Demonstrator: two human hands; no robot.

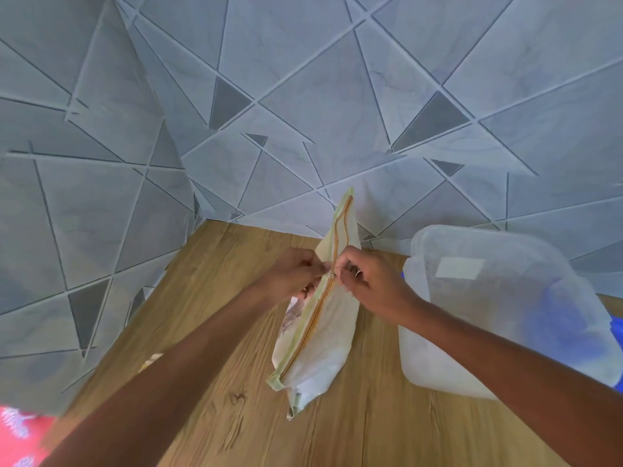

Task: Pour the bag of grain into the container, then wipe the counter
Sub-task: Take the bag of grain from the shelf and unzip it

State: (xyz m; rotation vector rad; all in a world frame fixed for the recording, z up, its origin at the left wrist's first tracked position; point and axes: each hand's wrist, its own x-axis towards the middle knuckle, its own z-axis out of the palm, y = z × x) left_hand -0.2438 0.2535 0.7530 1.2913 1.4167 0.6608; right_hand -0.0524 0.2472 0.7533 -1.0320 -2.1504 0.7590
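A pale cloth bag [320, 328] with an orange zipper stands on the wood-grain worktop [215, 298]. The left hand [293, 274] and right hand [367, 281] each keep a narrow pinching grip on its top edge. A frosted plastic container [499, 298] sits just right of the bag.

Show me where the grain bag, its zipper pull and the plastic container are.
grain bag [332, 328]: head view, pale cloth side.
zipper pull [333, 274]: head view, small metal slider.
plastic container [505, 298]: head view, cloudy near wall.

bag [323, 328] on counter [209, 382], container [499, 308] just right; wall [303, 96] behind
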